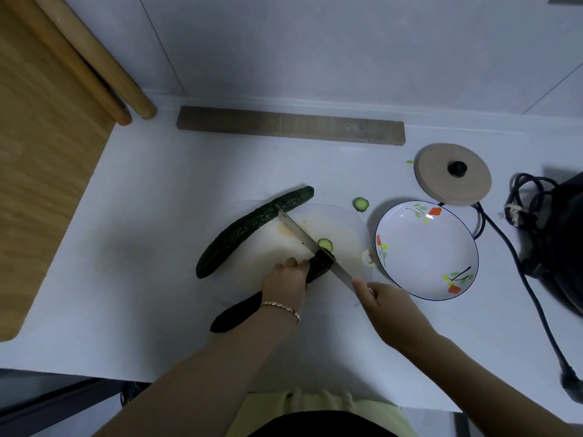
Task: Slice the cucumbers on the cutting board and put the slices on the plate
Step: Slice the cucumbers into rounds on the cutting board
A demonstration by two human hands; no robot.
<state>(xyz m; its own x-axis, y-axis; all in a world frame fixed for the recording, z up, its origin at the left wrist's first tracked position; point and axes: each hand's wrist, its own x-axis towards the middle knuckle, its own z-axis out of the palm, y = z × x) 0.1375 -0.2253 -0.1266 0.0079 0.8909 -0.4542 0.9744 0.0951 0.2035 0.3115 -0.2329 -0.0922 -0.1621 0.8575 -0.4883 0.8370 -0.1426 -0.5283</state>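
One wide-angle camera, worn on the person's head, looked steeply down from above the near edge of the worktop (151, 279), facing the far wall (315, 42). It sat close, with the cutting board (340, 228) near the middle of the view and the worktop running off left and right.

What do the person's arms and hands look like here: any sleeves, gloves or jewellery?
No sleeves or gloves are in view; both arms are uncovered up to the frame edge. The left hand has a thin gold-coloured link bracelet at its wrist. The right hand shows no watch or bracelet; rings cannot be made out.
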